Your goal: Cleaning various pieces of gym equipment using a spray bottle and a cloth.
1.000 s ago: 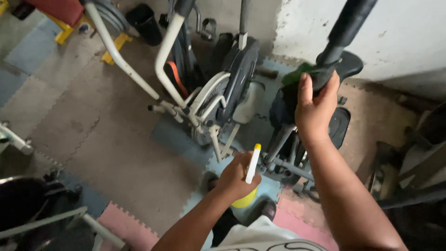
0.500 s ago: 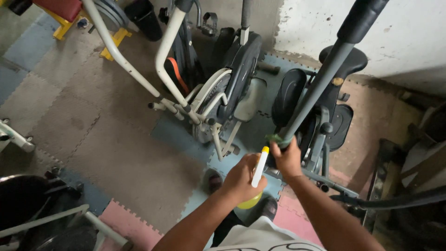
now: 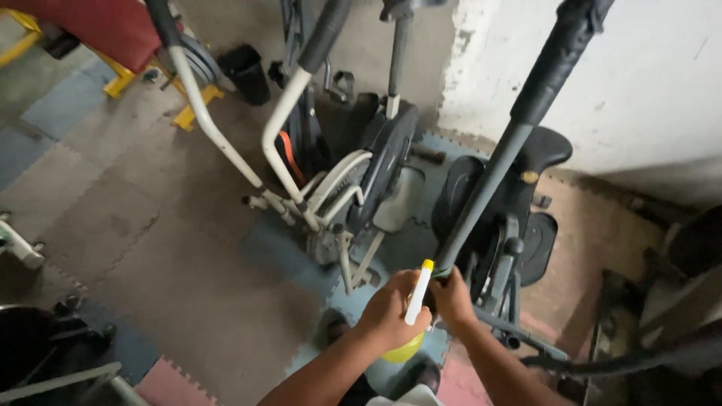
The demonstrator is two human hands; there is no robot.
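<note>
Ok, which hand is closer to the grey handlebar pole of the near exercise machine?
Right. The right hand grips the low end of the grey pole. The left hand sits just beside it, holding a yellow spray bottle, apparently not touching the pole.

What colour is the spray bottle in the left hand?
Yellow body with a white nozzle, seen in the head view: spray bottle, left hand.

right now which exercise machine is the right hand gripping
The dark one by the white wall: the right hand grips the lower end of its long grey handlebar pole. The white-tubed machine goes untouched.
</note>
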